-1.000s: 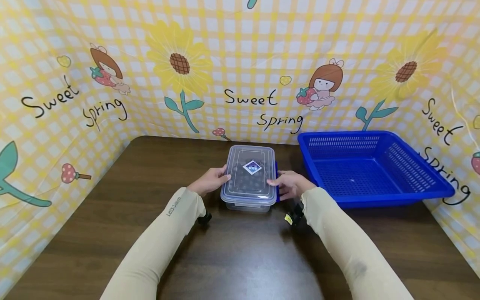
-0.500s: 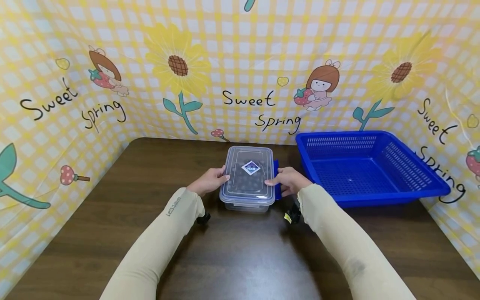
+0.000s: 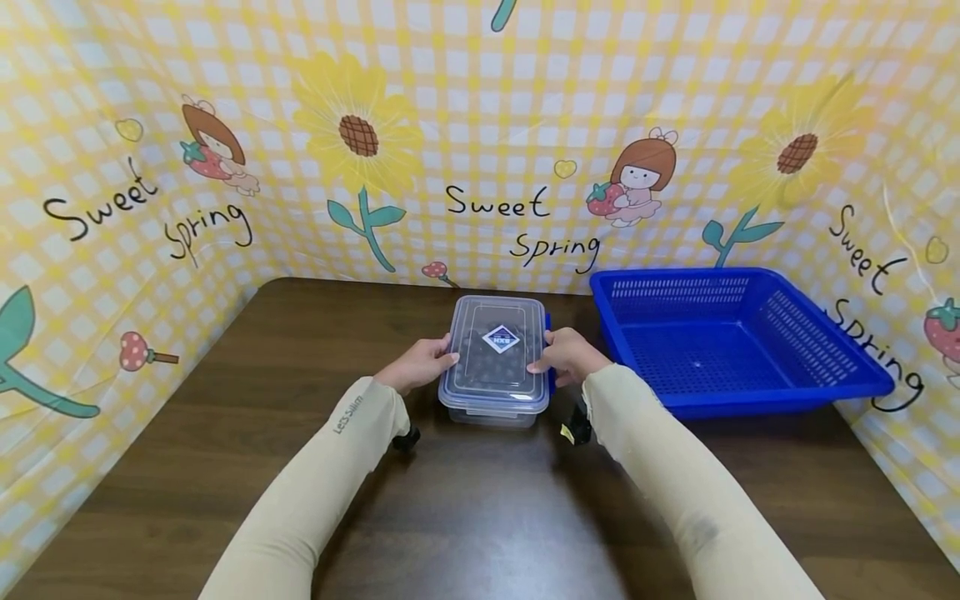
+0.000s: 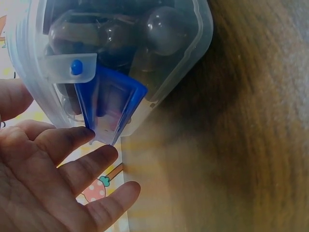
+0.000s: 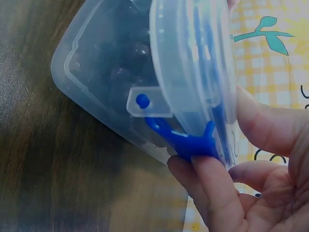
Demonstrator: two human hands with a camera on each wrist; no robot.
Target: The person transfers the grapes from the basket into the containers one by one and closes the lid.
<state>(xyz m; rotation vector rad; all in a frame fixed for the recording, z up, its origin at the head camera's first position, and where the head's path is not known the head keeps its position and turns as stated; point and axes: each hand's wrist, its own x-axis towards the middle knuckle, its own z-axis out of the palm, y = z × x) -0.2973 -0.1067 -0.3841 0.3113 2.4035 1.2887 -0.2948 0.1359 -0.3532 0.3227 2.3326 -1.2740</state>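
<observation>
A clear plastic food container with a blue-edged lid and a diamond-shaped label stands mid-table. Dark round things show through its walls. My left hand is at its left side, thumb on the lid's edge. In the left wrist view, fingertips of that hand touch the lower end of a blue latch, which hangs slanting off the wall. On the other side my right hand pinches, thumb on the lid and fingers curled under the right blue latch. That latch lies close to the lid's rim.
A blue plastic basket with slotted walls stands to the right of the container, near the right forearm. Behind the brown wooden table hangs a yellow checked cloth, which also rises along both sides.
My right hand has shifted left, closer in against the container, and its blue latch has swung in toward the lid. My left hand stays nearly in place.
</observation>
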